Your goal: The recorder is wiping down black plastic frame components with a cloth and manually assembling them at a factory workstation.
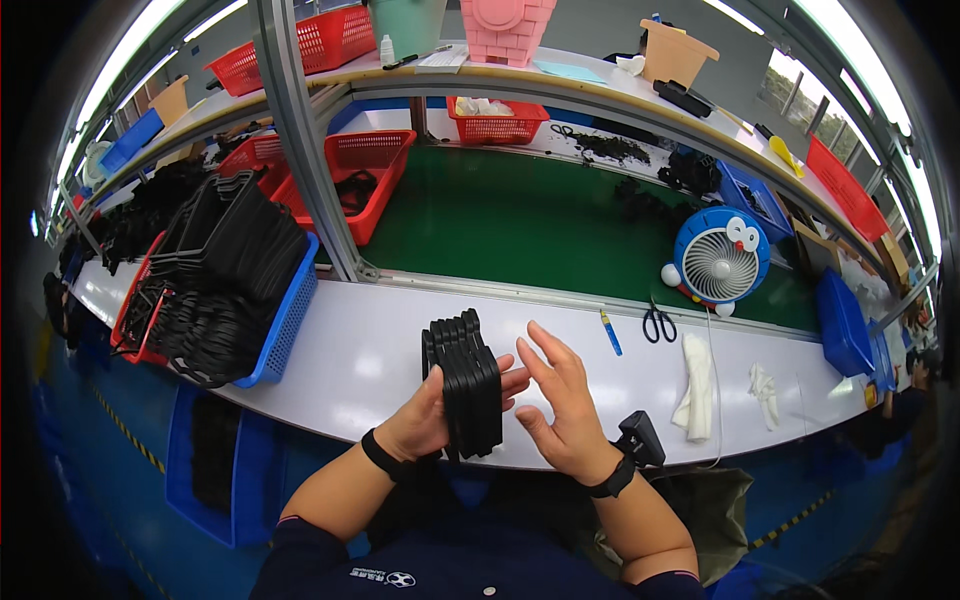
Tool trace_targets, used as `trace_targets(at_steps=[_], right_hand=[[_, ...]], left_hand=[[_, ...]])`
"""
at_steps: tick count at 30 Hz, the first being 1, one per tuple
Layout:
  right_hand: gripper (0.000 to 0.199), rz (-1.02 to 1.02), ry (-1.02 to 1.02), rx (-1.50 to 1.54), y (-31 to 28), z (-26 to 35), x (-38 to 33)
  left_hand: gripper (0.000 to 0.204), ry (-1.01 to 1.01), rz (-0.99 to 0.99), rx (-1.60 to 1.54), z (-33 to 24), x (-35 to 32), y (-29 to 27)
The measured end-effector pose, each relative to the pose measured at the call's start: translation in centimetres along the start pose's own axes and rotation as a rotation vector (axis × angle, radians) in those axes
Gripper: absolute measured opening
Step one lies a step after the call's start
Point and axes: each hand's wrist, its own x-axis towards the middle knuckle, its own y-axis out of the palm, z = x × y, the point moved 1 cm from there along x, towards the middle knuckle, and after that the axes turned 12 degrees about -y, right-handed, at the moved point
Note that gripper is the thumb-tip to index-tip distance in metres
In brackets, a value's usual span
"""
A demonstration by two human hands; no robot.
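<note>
A stack of several flat black plastic frames [466, 385] stands upright over the front edge of the white table. Around it from the left and beneath, my left hand [422, 415] grips it, with fingertips showing on its right side. My right hand [562, 408] is beside the stack with fingers spread and nothing in it. Whether its fingertips touch my left fingers I cannot tell. Each wrist wears a black band. More black frames [215, 270] fill a blue basket [285, 330] on the left.
Right of my hands lie a yellow-blue pen [611, 333], scissors [658, 322], a white cloth [696, 390] and a white glove [764, 395]. A blue fan [721, 262] stands on the green belt [500, 220]. A metal post [305, 140] rises behind the basket. Red baskets [370, 190] stand beyond.
</note>
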Motion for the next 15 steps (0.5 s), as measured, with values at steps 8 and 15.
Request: trace_targets(at_steps=[8, 15], right_hand=[[0.098, 0.339, -0.226, -0.263, 1.4, 2.4, 5.0], [0.064, 0.691, -0.298, 0.176, 2.3, 6.0, -4.1]], left_hand=[[0.090, 0.103, 0.020, -0.204, -2.0, 0.3, 3.3], [0.101, 0.085, -0.017, -0.342, -1.9, -0.8, -0.6]])
